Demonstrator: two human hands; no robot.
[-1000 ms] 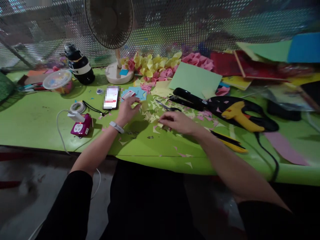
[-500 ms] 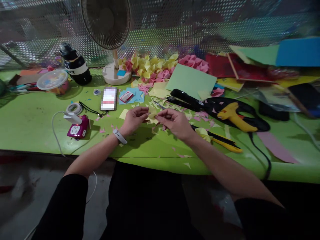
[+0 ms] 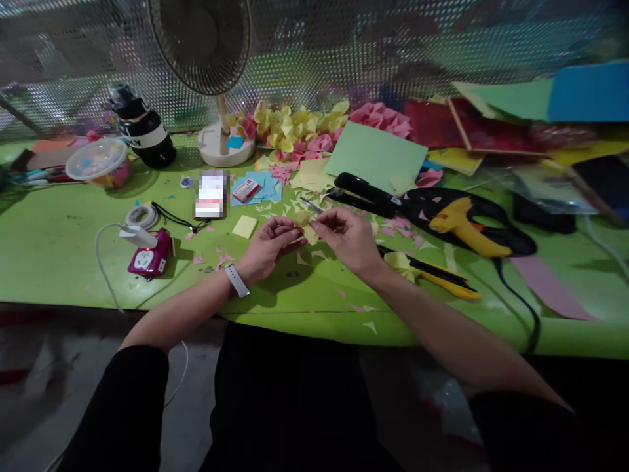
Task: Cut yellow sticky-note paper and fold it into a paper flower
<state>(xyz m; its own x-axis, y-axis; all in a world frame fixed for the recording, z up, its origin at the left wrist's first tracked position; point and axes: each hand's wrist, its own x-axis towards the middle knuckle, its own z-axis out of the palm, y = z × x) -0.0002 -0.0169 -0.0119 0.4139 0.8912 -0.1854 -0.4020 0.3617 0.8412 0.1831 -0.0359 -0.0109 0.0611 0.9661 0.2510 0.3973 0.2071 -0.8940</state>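
Over the green table (image 3: 59, 262), my left hand (image 3: 268, 246) and my right hand (image 3: 346, 239) meet at the middle. Both pinch a small folded piece of yellow paper (image 3: 304, 228) between their fingertips. A white band sits on my left wrist. A loose yellow square (image 3: 244, 226) lies just left of my left hand. Yellow and pink paper scraps (image 3: 388, 229) are scattered around both hands. Small scissors (image 3: 314, 204) lie just beyond the hands.
A phone (image 3: 211, 194) and blue paper squares (image 3: 260, 187) lie behind the hands. A yellow glue gun (image 3: 466, 226), a black stapler (image 3: 366, 190), a fan (image 3: 216, 78), a black bottle (image 3: 142, 131), a lidded tub (image 3: 97, 160) and a magenta power strip (image 3: 147, 257) stand around. Folded yellow and pink paper pieces (image 3: 295, 128) pile at the back.
A second ago both hands lay on the table among the scraps. They have come together and lifted a yellow piece, now held between both, and a loose yellow square shows left of them.
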